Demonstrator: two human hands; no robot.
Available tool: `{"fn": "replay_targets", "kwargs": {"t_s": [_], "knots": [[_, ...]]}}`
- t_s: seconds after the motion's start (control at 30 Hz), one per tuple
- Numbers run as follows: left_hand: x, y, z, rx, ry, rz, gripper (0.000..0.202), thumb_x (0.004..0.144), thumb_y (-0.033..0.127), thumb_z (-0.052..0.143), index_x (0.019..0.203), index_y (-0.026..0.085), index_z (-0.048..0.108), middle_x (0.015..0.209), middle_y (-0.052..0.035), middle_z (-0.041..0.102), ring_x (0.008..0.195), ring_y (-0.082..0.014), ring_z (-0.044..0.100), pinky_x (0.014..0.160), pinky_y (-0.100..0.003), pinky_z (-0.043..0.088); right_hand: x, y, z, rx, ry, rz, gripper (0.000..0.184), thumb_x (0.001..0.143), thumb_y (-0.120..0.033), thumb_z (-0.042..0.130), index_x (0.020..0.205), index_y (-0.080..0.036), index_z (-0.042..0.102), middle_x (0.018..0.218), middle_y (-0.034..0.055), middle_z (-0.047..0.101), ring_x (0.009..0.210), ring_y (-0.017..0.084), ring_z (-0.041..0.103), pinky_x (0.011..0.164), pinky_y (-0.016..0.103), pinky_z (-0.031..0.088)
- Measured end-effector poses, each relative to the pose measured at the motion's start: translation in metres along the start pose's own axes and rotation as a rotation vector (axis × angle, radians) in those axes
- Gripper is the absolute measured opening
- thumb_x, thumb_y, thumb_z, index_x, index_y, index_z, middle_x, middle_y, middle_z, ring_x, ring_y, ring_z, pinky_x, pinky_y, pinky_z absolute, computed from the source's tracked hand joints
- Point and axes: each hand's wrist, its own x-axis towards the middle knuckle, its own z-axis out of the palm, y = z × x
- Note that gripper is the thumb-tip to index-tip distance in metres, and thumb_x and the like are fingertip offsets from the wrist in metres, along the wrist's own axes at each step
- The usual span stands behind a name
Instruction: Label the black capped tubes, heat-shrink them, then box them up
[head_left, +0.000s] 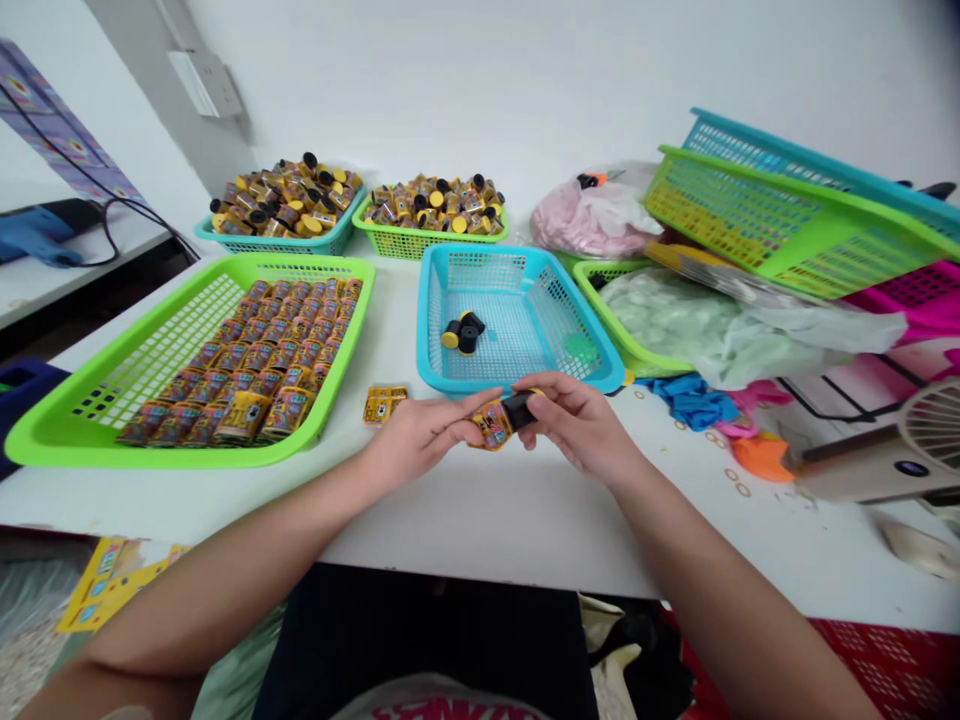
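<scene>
No legible text; wrapper (pixel 491 428) print too small.

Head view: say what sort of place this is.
Probably a hand-packing workbench: green tray of rowed wrapped rolls, teal basket heaped with more, left hand and right hand holding one roll.

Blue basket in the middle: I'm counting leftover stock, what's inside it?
Inside the blue basket lie a few black-and-yellow rolls and one green piece. The left hand and right hand, holding a wrapped roll, cover part of its near rim.
</scene>
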Motion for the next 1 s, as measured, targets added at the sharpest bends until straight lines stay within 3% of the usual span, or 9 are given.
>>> {"fn": "replay_targets", "kwargs": {"t_s": [0.13, 0.23, 0.37, 0.43, 0.53, 0.7, 0.87, 0.93, 1.0], "knots": [[0.003, 0.005, 0.0, -0.036, -0.005, -0.113, 0.035, 0.099, 0.039, 0.049, 0.106, 0.017, 0.076, 0.085, -0.0033, 0.078, 0.067, -0.0111, 0.069, 0.067, -0.02, 0.054, 0.0, -0.001, 0.0, -0.118, 0.013, -0.117, 0.02, 0.085, -0.032, 0.073, 0.102, -0.024, 0.068, 0.078, -0.0016, 0.069, 0.059, 0.01, 0.065, 0.056, 0.027, 0.056], [0.006, 0.009, 0.003, -0.25, -0.017, -0.266, 0.032, 0.093, 0.037, 0.057, 0.11, 0.016, 0.075, 0.095, -0.0048, 0.078, 0.071, -0.0125, 0.069, 0.065, -0.022, 0.055, 0.0, -0.004, 0.001, -0.208, 0.023, -0.15, 0.021, 0.083, -0.03, 0.075, 0.102, -0.023, 0.067, 0.074, -0.002, 0.069, 0.06, 0.011, 0.065, 0.057, 0.027, 0.057], [0.005, 0.009, 0.009, -0.51, -0.009, -0.499, 0.06, 0.075, 0.039, 0.078, 0.13, 0.019, 0.064, 0.102, -0.006, 0.076, 0.071, -0.0138, 0.069, 0.065, -0.025, 0.057, -0.001, -0.002, 0.003, -0.36, 0.023, -0.205, 0.026, 0.079, -0.029, 0.078, 0.102, -0.023, 0.067, 0.067, -0.0034, 0.066, 0.06, 0.012, 0.064, 0.056, 0.026, 0.056], [0.004, 0.005, 0.012, -0.524, 0.023, -0.504, 0.07, 0.068, 0.037, 0.084, 0.133, 0.021, 0.062, 0.103, -0.006, 0.075, 0.079, -0.0167, 0.07, 0.071, -0.027, 0.058, -0.003, 0.001, 0.004, -0.457, 0.043, -0.281, 0.026, 0.077, -0.027, 0.079, 0.1, -0.023, 0.068, 0.079, -0.0003, 0.069, 0.067, 0.013, 0.066, 0.061, 0.027, 0.058], [0.001, 0.001, 0.014, -0.446, 0.058, -0.422, 0.065, 0.069, 0.034, 0.083, 0.13, 0.02, 0.064, 0.099, -0.0058, 0.075, 0.086, -0.0193, 0.07, 0.077, -0.03, 0.058, -0.005, 0.004, 0.005, -0.587, 0.022, -0.392, 0.027, 0.076, -0.025, 0.08, 0.101, -0.024, 0.07, 0.099, 0.0047, 0.069, 0.082, 0.016, 0.068, 0.07, 0.03, 0.061], [0.001, -0.001, 0.01, -0.368, -0.044, -0.301, 0.073, 0.074, 0.022, 0.076, 0.143, 0.021, 0.051, 0.097, -0.0034, 0.075, 0.091, -0.0189, 0.07, 0.087, -0.032, 0.056, -0.008, 0.004, 0.011, -0.798, -0.041, -0.555, 0.028, 0.078, -0.027, 0.079, 0.104, -0.025, 0.069, 0.098, 0.0052, 0.072, 0.088, 0.018, 0.07, 0.074, 0.03, 0.061], [0.006, 0.003, 0.009, -0.725, -0.052, -0.45, 0.099, 0.073, 0.018, 0.077, 0.156, 0.026, 0.022, 0.112, -0.0073, 0.074, 0.094, -0.018, 0.072, 0.084, -0.031, 0.057, -0.009, 0.005, 0.015, -0.833, 0.049, -0.565, 0.027, 0.081, -0.027, 0.076, 0.107, -0.026, 0.068, 0.102, 0.005, 0.071, 0.09, 0.018, 0.069, 0.077, 0.031, 0.061], [0.008, 0.005, 0.01, -0.826, 0.002, -0.522, 0.099, 0.071, 0.018, 0.08, 0.154, 0.027, 0.026, 0.111, -0.0072, 0.074, 0.087, -0.0167, 0.073, 0.076, -0.028, 0.059, -0.01, 0.008, 0.016, -0.736, 0.122, -0.516, 0.027, 0.082, -0.026, 0.075, 0.108, -0.027, 0.067, 0.101, 0.0045, 0.07, 0.089, 0.017, 0.068, 0.075, 0.03, 0.061], [0.009, 0.007, 0.009, -0.856, 0.061, -0.556, 0.09, 0.066, 0.016, 0.083, 0.145, 0.025, 0.041, 0.11, -0.0069, 0.074, 0.08, -0.0155, 0.073, 0.069, -0.026, 0.059, -0.011, 0.01, 0.017, -0.616, 0.143, -0.491, 0.027, 0.081, -0.025, 0.076, 0.107, -0.028, 0.066, 0.101, 0.0042, 0.069, 0.092, 0.017, 0.068, 0.078, 0.031, 0.061]]}}
